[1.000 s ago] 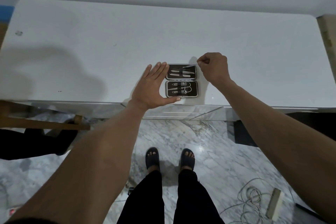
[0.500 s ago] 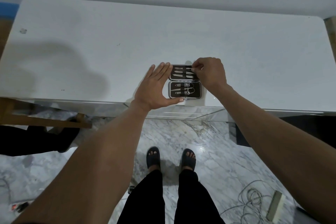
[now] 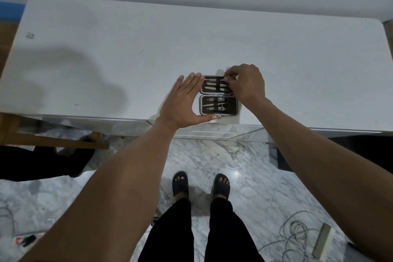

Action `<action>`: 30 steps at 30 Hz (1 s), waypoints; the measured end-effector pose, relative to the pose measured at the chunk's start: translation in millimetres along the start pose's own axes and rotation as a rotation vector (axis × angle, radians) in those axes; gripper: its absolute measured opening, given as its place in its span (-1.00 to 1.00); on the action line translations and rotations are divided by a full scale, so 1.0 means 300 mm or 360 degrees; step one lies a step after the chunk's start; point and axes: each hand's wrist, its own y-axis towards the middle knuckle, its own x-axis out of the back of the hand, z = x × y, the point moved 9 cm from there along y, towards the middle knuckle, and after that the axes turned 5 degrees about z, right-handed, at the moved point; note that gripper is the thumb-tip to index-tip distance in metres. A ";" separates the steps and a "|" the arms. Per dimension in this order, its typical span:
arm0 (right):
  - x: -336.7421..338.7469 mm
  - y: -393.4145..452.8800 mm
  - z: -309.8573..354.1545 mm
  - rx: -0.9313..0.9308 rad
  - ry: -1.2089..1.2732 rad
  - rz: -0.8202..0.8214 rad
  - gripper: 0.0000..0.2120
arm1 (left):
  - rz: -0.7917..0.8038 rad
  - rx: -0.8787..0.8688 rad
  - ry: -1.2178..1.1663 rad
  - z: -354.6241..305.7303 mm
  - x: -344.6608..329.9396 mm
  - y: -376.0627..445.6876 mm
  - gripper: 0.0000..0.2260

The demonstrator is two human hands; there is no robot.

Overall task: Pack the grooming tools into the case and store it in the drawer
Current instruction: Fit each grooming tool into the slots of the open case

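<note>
Lying open, case between both hands' fingers

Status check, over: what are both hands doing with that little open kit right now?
Left hand flat, open, bracing open case on table. Right hand pinching a tool at the far half. Nothing in the way.

A wide white surface with rounded far corners stands against a pale wall; on it, close to its near edge, an open grooming case lies flat, its two dark-lined halves one behind the other, metal tools strapped into each; the left hand rests flat on the surface just left of the case, thumb along the case's near edge; the right hand sits over the far half's right end; a small smudge marks the surface far left of both.
</note>
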 end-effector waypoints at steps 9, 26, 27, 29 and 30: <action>0.002 0.025 -0.094 -0.0299 0.0237 0.0077 -0.85 | -0.0020 -0.0016 -0.0067 -0.001 0.000 -0.004 0.09; 0.072 0.024 -0.095 -0.0226 0.0651 -0.0093 -0.88 | -0.0066 -0.0046 -0.0067 -0.001 -0.003 -0.001 -0.23; 0.079 0.018 -0.096 -0.0211 0.0689 -0.0113 -0.88 | -0.0079 -0.0057 -0.0059 -0.003 -0.001 -0.001 -0.26; 0.090 0.005 -0.097 -0.0170 0.0764 -0.0132 -0.89 | -0.0104 -0.0065 -0.0047 -0.005 0.002 -0.002 -0.32; 0.097 -0.005 -0.092 -0.0130 0.0769 -0.0130 -0.90 | -0.0115 -0.0066 -0.0042 -0.005 0.002 -0.003 -0.35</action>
